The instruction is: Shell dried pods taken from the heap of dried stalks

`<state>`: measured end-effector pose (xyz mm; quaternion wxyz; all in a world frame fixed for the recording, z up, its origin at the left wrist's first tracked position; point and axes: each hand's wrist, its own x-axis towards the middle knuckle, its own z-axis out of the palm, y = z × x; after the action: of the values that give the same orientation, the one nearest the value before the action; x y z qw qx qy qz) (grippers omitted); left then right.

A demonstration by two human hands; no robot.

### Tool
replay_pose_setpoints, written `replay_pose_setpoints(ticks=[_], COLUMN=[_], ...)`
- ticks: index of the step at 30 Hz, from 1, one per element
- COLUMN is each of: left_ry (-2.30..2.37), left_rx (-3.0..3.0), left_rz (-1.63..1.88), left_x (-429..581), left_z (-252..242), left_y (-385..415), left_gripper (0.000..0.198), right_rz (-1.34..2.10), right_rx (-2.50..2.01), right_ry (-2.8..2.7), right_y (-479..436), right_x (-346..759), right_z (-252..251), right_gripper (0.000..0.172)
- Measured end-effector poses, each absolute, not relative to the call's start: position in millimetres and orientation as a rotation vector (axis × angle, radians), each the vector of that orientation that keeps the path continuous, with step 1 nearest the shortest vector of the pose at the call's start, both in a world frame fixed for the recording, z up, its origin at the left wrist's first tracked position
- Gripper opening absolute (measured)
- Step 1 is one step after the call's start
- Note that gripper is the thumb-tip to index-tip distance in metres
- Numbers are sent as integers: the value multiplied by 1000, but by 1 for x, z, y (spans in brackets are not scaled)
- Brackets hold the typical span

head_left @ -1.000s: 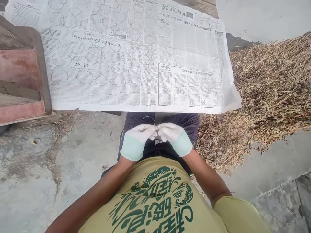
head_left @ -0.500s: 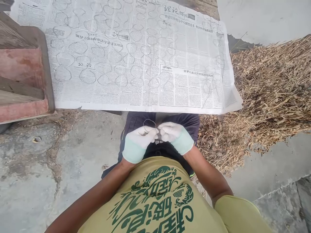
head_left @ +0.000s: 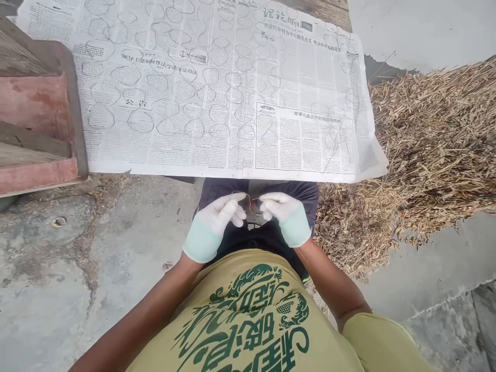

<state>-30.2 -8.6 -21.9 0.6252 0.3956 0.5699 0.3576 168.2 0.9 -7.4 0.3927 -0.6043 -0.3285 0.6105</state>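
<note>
1. Grey concrete floor (head_left: 127, 248) underneath, and a broad newspaper (head_left: 170, 160) spreads just beyond the fingertips (head_left: 240, 197).
2. Here's the thin wire (head_left: 250, 202), up in the gap between the two sets of fingertips, over the lap. It's bent, not straight: a rounded curve arches by the left fingertips, then bends down and towards the right ones. Its long axis runs roughly crosswise, hand to hand, and a short length points out leftward from the right forefinger.
3. Left hand (head_left: 213, 217): thumb and forefinger are closed in a pinch on the curved part, other fingers curled below; the exact contact is partly hidden.
4. Right hand (head_left: 284, 212): thumb and forefinger nip the other side, remaining fingers folded underneath.
5. Both hands point inward, backs upward, tips apart, in white gloves with mint cuffs (head_left: 201, 243). The forearms (head_left: 163, 289) slant in from either side, converging on the wire.
6. Below the fingers, dark trousers (head_left: 220, 188); nearer the body, a yellow-green shirt (head_left: 248, 310) with dark green print.
7. Past the fingertips, looped outlines (head_left: 139, 133) cover the newspaper; drawn or laid, I can't tell.
8. Right of the fingers, dry straw (head_left: 437, 144); far left, a red-sided wooden piece (head_left: 34, 111).
</note>
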Motion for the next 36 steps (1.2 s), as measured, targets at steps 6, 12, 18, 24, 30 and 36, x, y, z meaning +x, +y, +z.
replay_pose_setpoints(ticks=[6, 12, 18, 24, 30, 36], left_ry=[1455, 1618, 1494, 1464, 1548, 1604], left_rx=[1100, 1694, 1938, 1969, 1876, 1757], left_rz=[902, 779, 679, 619, 613, 685], left_x=[-24, -30, -39, -42, -38, -33], left_z=[-14, -3, -19, -25, -24, -14], left_y=[-10, -9, 6, 9, 6, 1], left_gripper=[73, 42, 33, 36, 33, 34], right_rz=[1530, 1525, 1518, 1544, 1558, 1511], right_rx=[-1536, -1509, -1540, -1510, -1509, -1538], right_ry=[-814, -757, -760, -765, -751, -768], right_y=[1, 0, -3, -5, -5, -3], right_x=[166, 167, 163, 158, 156, 159], right_z=[-14, -17, -14, -10, -8, -10], right_gripper=[22, 26, 24, 23, 22, 22])
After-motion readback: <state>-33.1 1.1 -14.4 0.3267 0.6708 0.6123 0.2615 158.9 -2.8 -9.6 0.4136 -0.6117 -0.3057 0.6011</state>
